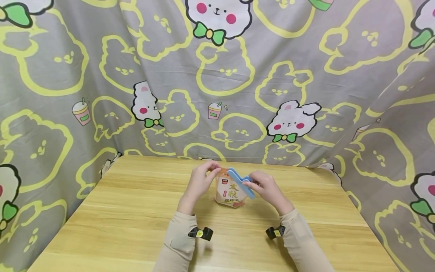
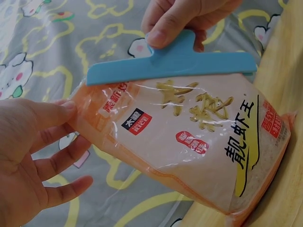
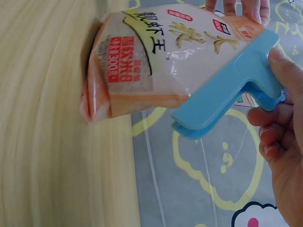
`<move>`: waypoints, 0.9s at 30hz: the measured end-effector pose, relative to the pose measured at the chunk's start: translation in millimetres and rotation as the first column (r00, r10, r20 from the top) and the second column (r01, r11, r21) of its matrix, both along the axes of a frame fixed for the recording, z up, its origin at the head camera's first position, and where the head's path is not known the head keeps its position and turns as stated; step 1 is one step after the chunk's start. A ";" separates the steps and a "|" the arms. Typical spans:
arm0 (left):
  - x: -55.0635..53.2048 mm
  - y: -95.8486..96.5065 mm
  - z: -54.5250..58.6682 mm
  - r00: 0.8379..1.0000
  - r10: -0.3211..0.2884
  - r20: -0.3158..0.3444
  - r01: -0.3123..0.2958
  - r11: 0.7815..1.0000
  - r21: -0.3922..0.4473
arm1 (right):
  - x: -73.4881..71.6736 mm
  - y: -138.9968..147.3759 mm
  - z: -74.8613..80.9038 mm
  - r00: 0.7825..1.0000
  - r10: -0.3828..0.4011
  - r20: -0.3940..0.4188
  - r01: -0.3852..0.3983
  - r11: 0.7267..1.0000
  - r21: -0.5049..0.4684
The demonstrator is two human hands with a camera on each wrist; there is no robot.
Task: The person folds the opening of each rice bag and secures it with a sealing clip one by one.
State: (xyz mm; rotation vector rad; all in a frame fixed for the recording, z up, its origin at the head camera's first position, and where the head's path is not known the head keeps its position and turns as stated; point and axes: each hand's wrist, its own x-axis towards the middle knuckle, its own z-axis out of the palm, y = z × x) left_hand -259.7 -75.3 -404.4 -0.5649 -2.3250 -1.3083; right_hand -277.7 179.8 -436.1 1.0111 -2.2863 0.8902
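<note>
A rice bag (image 1: 228, 190) of clear and orange plastic, with printed characters, stands on the table toward its far side. My left hand (image 1: 201, 181) pinches the bag's top corner between thumb and forefinger, the other fingers spread loose in the left wrist view. In my right hand (image 1: 266, 187) is a blue bag clip (image 3: 227, 87), its handle pinched between thumb and fingers. The clip's long bar lies slantwise across the bag's upper right edge. White grains (image 2: 246, 189) show through the lower part of the bag.
The wood-grain table (image 1: 136, 226) reaches back to a grey curtain (image 1: 234, 124) with cartoon rabbits and yellow outlines. Curtain also hangs along both sides. A black wrist camera (image 1: 201, 233) sits on the left sleeve, another camera (image 1: 275, 232) on the right.
</note>
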 end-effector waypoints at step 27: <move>-0.2 0.2 0.4 1.000 -0.009 -0.016 0.009 1.000 0.006 | 0.1 -8.7 9.9 0.999 -0.033 0.042 0.032 0.999 0.027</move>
